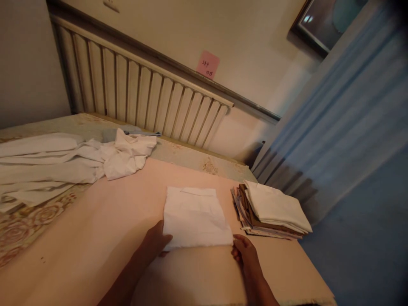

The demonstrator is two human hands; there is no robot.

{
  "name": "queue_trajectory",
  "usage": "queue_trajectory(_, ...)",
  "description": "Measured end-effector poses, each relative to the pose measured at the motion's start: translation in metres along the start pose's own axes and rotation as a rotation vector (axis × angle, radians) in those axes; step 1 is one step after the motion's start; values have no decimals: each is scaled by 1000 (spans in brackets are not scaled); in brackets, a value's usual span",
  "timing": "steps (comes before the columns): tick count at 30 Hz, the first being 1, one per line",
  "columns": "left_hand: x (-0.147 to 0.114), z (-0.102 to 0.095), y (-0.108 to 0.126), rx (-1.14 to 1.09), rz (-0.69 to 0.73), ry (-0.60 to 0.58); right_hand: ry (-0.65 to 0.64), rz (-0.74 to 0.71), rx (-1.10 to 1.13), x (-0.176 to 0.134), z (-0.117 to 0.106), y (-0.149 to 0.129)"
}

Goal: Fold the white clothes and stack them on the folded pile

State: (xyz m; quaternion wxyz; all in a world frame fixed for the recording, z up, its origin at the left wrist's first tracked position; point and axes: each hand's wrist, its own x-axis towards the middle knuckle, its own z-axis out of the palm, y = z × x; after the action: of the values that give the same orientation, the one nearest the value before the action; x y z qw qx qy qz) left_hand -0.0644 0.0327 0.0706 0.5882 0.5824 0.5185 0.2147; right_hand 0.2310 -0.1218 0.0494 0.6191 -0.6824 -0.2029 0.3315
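A white garment (196,217), folded into a neat rectangle, lies flat on a pink cloth (121,221). A short straight seam, like a pocket edge, shows near its far side. My left hand (158,238) grips the near left corner, thumb on top and fingers partly hidden below. At the near right corner, my right hand (244,250) pinches the fabric between thumb and fingers. To the right of the garment stands a stack of folded clothes (277,208), white on top with brown and other colours under it.
Loose, crumpled white clothes (127,155) spread across the left side on a flowered cover (41,216). Behind the surface is a white radiator (143,93), with a pink note (208,64) above it. A blue curtain (344,140) hangs at the right, close to the stack.
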Motion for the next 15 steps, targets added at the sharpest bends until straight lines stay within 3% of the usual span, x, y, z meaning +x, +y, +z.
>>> queue_trajectory(9,3,1,-2,140,-3,-45,-64,49,58,3,-4,-7)
queue_trajectory(15,2,2,-2,118,-27,-57,-158,105,-87,11,-7,-5)
